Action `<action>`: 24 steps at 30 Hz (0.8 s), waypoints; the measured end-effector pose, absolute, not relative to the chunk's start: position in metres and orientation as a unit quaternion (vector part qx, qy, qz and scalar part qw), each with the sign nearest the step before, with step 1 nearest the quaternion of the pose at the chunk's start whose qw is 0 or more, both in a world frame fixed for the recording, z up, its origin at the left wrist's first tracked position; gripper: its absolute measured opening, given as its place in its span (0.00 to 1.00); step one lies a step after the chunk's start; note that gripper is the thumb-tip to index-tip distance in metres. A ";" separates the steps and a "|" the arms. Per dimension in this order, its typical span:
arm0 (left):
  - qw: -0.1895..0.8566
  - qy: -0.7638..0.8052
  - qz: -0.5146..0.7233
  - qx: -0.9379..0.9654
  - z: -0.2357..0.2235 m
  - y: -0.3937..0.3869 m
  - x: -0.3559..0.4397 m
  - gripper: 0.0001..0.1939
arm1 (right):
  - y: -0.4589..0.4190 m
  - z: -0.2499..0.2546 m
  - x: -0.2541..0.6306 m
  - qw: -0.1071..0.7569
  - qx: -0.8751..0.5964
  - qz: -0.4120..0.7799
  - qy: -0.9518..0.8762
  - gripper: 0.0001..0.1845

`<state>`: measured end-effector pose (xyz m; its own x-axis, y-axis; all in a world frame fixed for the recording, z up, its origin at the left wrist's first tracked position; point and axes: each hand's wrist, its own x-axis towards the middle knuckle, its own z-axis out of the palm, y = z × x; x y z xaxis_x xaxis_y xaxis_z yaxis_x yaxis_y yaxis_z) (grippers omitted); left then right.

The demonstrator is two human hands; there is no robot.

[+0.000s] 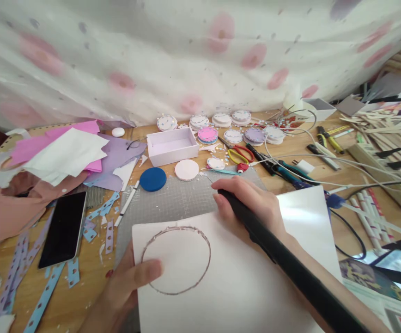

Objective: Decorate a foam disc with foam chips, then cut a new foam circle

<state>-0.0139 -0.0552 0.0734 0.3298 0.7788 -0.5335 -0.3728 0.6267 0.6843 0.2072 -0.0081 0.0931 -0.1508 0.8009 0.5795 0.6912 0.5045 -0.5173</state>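
My left hand (pixel 131 277) grips the left edge of a white board (pixel 249 277), thumb on top and fingers under it. A rough brown circle outline (pixel 210 252) is marked on the board, and my thumb lies over its left side. My right hand (pixel 249 203) is closed round a long, thick black pen-shaped tool (pixel 273 245) with a thin tip pointing away from me. That hand is over the board's far edge, and the tip appears beyond the board, above the grey cutting mat (pixel 173 203). A blue disc (pixel 153 179) and a pale pink disc (pixel 186 169) lie just past the board.
Several decorated round pieces (pixel 233 136) stand at the back beside a white box (pixel 173 147). Left are a phone (pixel 63 229), coloured sheets (pixel 65 152) and punched strips (pixel 44 296). Scissors (pixel 240 155), a glue gun (pixel 297 182), cables and markers (pixel 368 219) crowd the right.
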 end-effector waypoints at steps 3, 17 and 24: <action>0.753 0.502 0.374 0.204 0.074 -0.054 -0.012 0.39 | -0.003 0.087 0.205 0.399 -0.512 0.035 -0.760 0.08; 0.741 0.508 0.375 0.228 0.053 -0.059 -0.011 0.29 | 0.014 0.060 0.198 0.345 -0.558 0.136 -0.742 0.08; 0.732 0.538 0.363 0.205 0.043 -0.059 -0.017 0.26 | 0.019 0.053 0.195 0.315 -0.580 0.118 -0.742 0.10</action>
